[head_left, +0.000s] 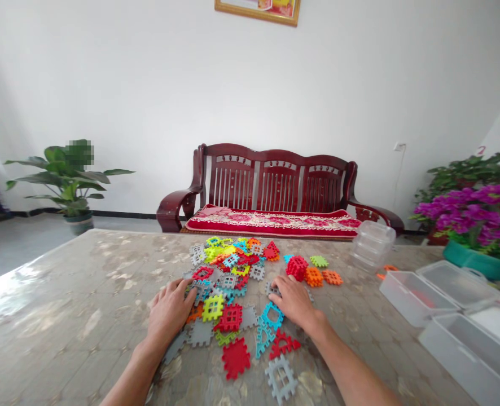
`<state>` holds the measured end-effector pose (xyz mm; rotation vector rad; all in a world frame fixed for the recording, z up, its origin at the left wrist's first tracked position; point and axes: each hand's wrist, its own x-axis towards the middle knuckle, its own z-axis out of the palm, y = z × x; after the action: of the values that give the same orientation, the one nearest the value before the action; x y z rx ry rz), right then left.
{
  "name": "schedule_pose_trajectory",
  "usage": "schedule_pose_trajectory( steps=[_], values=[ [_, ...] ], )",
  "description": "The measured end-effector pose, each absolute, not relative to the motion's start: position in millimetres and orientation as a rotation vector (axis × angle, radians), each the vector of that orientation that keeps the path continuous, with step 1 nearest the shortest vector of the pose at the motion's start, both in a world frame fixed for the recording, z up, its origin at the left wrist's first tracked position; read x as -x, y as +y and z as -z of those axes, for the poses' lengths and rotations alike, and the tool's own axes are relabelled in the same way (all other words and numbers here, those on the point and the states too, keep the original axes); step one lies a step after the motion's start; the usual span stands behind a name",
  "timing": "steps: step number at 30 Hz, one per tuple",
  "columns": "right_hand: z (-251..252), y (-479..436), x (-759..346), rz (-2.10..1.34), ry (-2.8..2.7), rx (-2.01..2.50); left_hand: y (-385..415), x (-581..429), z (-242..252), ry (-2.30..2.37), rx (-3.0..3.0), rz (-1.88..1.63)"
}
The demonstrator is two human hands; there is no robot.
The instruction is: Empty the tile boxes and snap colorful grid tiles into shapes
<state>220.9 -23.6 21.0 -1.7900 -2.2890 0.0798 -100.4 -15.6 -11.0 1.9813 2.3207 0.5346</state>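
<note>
A loose heap of interlocking plastic building tiles with notched edges covers the middle of the table, among them a lime tile and a red window tile. My left hand lies along the heap's left side, fingers stretched out, its tips by grey and blue tiles. On the right side, my right hand rests with fingers apart and bent down over a grey tile. Just beyond it sits a red ball-shaped assembly. Closer to me lie a plain red tile and a grey frame tile.
Clear plastic boxes stand at the table's right, with stacked clear containers behind. Purple flowers in a teal planter are at the far right. A wooden bench stands beyond the patterned tabletop.
</note>
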Motion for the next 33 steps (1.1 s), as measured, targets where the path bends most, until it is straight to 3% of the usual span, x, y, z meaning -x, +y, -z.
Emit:
schedule_pose_trajectory(
  steps=[22,33],
  values=[
    [-20,-20,-219,-0.058,-2.207,1.911,-15,102,12,2.312,-1.982,-0.572],
    [-79,-33,-257,-0.25,-2.371,2.01,-15,100,10,2.31,-1.975,-0.513]
  ],
)
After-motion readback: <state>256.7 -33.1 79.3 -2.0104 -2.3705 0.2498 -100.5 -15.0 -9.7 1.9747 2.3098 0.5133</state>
